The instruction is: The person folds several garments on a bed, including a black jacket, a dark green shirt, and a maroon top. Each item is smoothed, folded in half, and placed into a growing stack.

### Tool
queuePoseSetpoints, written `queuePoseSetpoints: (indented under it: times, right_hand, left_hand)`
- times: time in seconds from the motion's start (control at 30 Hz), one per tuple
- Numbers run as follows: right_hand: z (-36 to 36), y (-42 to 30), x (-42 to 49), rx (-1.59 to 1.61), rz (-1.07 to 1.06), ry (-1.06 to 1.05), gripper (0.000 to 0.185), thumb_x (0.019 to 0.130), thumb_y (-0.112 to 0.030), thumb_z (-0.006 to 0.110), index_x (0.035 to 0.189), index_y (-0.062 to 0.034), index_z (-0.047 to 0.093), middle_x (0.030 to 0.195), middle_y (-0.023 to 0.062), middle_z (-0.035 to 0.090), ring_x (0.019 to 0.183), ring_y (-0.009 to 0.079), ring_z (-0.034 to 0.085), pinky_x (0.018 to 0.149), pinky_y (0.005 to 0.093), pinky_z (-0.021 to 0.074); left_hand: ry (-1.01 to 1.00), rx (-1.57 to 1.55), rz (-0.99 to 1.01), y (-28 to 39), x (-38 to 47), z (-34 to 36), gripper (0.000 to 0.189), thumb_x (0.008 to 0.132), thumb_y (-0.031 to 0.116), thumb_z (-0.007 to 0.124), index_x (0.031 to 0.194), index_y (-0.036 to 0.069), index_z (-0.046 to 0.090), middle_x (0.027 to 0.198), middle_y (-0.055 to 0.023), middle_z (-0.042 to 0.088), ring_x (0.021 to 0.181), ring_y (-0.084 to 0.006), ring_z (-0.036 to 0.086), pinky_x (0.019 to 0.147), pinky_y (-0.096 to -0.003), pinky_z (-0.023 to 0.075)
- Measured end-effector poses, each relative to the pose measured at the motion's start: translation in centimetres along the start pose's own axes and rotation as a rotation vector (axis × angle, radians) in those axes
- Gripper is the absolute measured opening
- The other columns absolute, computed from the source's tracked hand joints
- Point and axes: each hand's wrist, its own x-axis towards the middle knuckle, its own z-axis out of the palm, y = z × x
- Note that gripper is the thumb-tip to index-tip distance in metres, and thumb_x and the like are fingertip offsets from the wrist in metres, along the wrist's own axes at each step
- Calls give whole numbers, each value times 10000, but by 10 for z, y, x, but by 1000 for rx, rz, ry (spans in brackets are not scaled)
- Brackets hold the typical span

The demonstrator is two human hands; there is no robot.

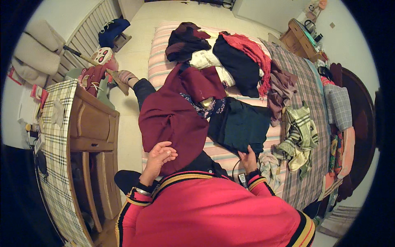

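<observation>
A maroon garment point(172, 132) is spread over my lap and reaches onto the bed, its upper part crumpled. My left hand point(160, 156) is at its near edge, fingers loosely bent and apart, with no cloth visible between them. To the right, a dark green folded garment point(247, 122) lies flat on the striped bed sheet point(222, 159). The thumb and fingers of my right hand point(248, 159) pinch its near edge. A navy floral cloth point(213, 106) shows between the two garments, partly covered by the maroon one.
Farther up the bed lie dark clothes point(185, 43), a black garment point(237, 68) and a red knitted scarf point(250, 49). A green plaid cloth point(297, 136) and a mauve garment point(280, 88) are at right. A wooden cabinet point(92, 123) stands left. A cable runs beside my right wrist.
</observation>
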Motion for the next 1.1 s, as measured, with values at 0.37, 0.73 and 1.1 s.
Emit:
queuePoseSetpoints:
  times: [0.37, 0.73, 1.1]
  right_hand:
    - [83, -53, -110, -750, 457, -466, 395, 1000, -367, 549, 1210, -35, 585, 1087, 126, 670, 950, 212, 672, 856, 370, 559]
    - [309, -191, 9, -1172, -637, -541, 641, 878, -303, 718, 1402, -26, 473, 1323, 166, 564, 1213, 239, 540, 999, 344, 440]
    - [393, -154, 177, -1811, -1214, -106, 486, 816, -332, 690, 1241, -113, 601, 1280, 150, 584, 1206, 356, 535, 930, 451, 489]
  left_hand:
    - [-23, 200, 39, 5, -2, 6, 342, 944, 56, 591, 1272, 11, 506, 1049, -116, 675, 937, -191, 676, 843, -291, 551]
    - [-71, 1460, 719, 37, 26, 40, 545, 836, 320, 689, 1313, 88, 562, 1419, -140, 477, 1364, -381, 369, 1133, -545, 235]
    - [-143, 1681, 682, 26, 58, 47, 556, 807, 370, 711, 1310, 176, 575, 1426, -107, 470, 1338, -390, 382, 1102, -569, 261]
